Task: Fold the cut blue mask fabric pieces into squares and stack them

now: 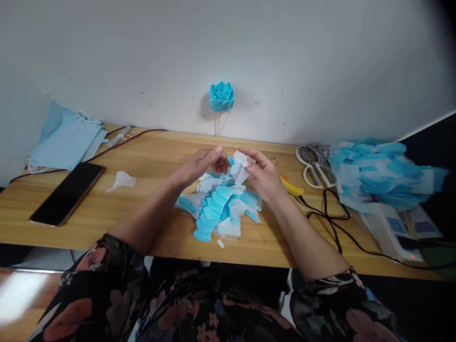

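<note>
My right hand point(266, 175) pinches a crumpled white and pale blue piece of non-woven fabric point(241, 168) between thumb and fingers. Just left of it is my left hand point(208, 164), its fingers curled in and the thumb on top. A bit of blue shows by those fingertips; what they hold, if anything, is hidden. Below both hands lies a loose pile of blue and white fabric pieces point(228, 209), with a scalloped blue strip point(213, 213) on top.
A blue fabric rose point(221, 97) on a thin stick leans against the wall. Face masks point(67, 142), a phone point(67, 194) and a white scrap point(124, 179) lie left. Scissors point(317, 175), a yellow-handled tool point(292, 186), black cable point(331, 218) and a fabric heap point(377, 171) are right.
</note>
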A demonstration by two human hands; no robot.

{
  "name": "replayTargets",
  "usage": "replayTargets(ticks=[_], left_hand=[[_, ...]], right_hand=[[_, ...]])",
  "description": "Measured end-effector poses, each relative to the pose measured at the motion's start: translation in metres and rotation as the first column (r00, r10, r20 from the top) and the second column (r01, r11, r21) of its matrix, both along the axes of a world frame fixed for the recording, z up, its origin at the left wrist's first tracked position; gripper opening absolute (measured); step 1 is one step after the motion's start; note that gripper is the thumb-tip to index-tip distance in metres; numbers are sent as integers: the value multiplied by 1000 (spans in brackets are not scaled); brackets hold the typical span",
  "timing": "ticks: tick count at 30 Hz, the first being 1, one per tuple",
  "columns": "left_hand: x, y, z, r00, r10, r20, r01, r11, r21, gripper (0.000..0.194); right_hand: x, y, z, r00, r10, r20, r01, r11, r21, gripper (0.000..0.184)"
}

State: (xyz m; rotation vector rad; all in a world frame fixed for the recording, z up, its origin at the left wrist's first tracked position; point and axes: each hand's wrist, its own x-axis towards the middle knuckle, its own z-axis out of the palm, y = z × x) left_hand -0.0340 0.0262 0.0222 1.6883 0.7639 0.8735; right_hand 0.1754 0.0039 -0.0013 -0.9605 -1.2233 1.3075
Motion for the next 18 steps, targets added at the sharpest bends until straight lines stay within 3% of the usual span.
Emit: replayTargets(ticks=[6, 13, 18], left_hand=[[3, -2, 1, 999, -33, 0, 33, 998, -59, 50], [7, 2, -11, 989, 146, 22, -142, 981, -134, 36], [5, 5, -6, 975, 202, 91, -185, 969, -165, 38]], right_hand=[[-1, 1, -7, 999, 6, 52, -8, 999, 53, 53], [-1, 6, -11, 990, -16, 138, 2, 995, 102, 52], [2, 12, -15, 981, -155, 116, 142, 983, 113, 46]])
